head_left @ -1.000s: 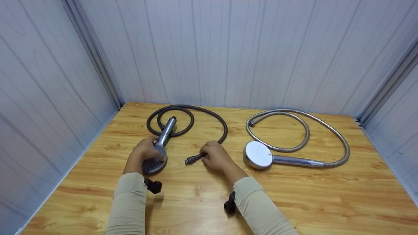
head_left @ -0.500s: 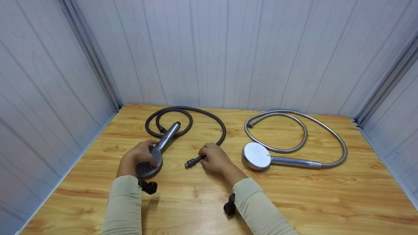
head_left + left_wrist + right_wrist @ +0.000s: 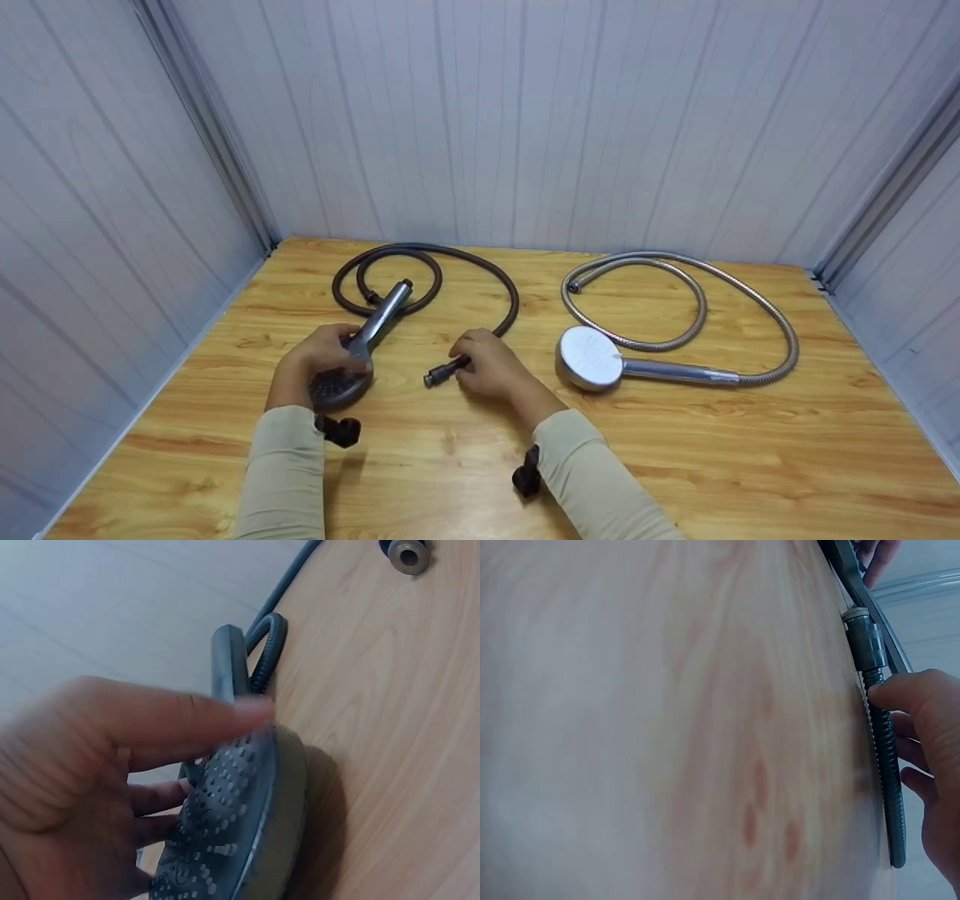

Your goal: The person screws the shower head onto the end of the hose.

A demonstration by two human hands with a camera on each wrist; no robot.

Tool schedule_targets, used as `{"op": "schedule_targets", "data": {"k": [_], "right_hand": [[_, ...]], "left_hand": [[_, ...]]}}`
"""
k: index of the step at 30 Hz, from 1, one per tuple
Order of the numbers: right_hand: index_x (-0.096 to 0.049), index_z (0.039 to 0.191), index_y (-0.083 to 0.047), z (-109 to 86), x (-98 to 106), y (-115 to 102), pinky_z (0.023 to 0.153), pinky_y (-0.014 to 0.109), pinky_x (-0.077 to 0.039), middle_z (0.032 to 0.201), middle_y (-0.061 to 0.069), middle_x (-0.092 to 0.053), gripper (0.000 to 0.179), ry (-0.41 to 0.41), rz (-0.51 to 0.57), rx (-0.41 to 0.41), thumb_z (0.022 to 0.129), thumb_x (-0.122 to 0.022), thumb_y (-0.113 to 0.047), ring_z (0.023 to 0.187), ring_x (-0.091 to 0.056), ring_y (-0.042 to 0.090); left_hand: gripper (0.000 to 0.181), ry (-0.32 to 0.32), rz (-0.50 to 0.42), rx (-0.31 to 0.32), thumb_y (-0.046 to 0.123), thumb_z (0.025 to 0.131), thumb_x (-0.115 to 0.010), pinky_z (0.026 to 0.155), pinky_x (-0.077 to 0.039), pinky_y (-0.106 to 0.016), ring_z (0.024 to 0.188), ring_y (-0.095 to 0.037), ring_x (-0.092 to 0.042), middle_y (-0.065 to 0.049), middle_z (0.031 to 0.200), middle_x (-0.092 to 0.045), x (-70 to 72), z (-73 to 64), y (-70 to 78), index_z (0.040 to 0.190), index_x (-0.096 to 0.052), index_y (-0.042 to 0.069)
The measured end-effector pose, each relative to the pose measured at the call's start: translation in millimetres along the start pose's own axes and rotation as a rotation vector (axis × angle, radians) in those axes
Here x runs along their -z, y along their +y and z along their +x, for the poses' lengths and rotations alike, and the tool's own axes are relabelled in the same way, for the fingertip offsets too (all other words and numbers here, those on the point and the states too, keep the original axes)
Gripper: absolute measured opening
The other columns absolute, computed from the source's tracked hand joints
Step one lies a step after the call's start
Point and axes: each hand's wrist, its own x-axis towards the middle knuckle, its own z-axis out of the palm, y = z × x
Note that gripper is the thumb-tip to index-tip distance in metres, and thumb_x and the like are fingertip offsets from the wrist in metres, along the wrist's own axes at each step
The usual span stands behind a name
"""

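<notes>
Shower head, dark grey and shiny silver with tiny bumps on its round face [image 3: 231, 817], is held by the left hand [image 3: 322, 355] on the left part of the smooth yellow-brown wooden table [image 3: 450, 450]. The bumpy face is turned up. Its long silver handle [image 3: 385, 312] is pointed away, over the loops of the thin, dark grey, ribbed hose [image 3: 514, 300]; whether the two are touching cannot be told. The hose is pinched by the right hand [image 3: 491, 365], just behind its dark, tube-shaped end [image 3: 442, 372]. The hands are well apart, with that end between them.

The round head is best gripped by its rim, with the thumb and fingers on both sides, as it could slip. The hose is best pinched close to its end, so that the tip is not left to flop. Hard tugs should be avoided, since the loops might be caught on the handle. The chrome shower head with the flat white face [image 3: 592, 356], near the right hand, should not be bumped.
</notes>
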Motion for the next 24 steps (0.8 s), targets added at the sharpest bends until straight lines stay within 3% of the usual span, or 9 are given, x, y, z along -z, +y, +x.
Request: {"op": "schedule_targets", "data": {"k": [5,12,17,24], "right_hand": [[-0.071,0.105,-0.004,1.4,-1.0,-2.1,0.093,0.037,-0.046,0.107,0.008,-0.064,0.022,-0.005,0.066,-0.028,0.083,-0.071,-0.009,0.104,-0.058,0.026],[-0.070,0.106,-0.004,2.7,-1.8,-4.3,0.092,0.037,-0.046,0.109,0.010,-0.064,0.023,-0.015,0.103,-0.028,0.084,-0.070,-0.009,0.104,-0.057,0.027],[-0.070,0.109,-0.004,3.7,-3.3,-4.7,0.094,0.037,-0.045,0.112,0.010,-0.064,0.024,-0.032,0.113,-0.019,0.085,-0.069,-0.009,0.106,-0.057,0.026],[-0.069,0.112,-0.002,2.9,-4.3,-5.1,0.095,0.037,-0.046,0.112,0.012,-0.066,0.026,-0.063,0.140,-0.001,0.086,-0.067,-0.005,0.107,-0.060,0.027]], "left_hand": [[0.075,0.090,0.059,-0.003,0.034,0.085,-0.073,0.095,-0.043,-0.049,0.111,-0.034,-0.055,-0.026,0.128,-0.055,-3.8,4.4,2.5,0.142,-0.043,-0.005],[0.079,0.223,0.192,0.022,0.040,0.081,-0.075,0.100,-0.015,-0.073,0.114,-0.042,-0.052,-0.026,0.128,-0.054,-10.6,10.6,3.8,0.141,-0.046,-0.003],[0.078,0.287,0.209,0.022,0.036,0.079,-0.078,0.097,-0.026,-0.065,0.111,-0.040,-0.053,-0.024,0.128,-0.055,-15.2,12.6,6.5,0.141,-0.047,0.001],[0.072,0.276,0.182,0.012,0.025,0.078,-0.077,0.088,-0.033,-0.056,0.099,-0.034,-0.056,-0.019,0.118,-0.062,-18.1,14.5,6.8,0.140,-0.049,0.003]]}}
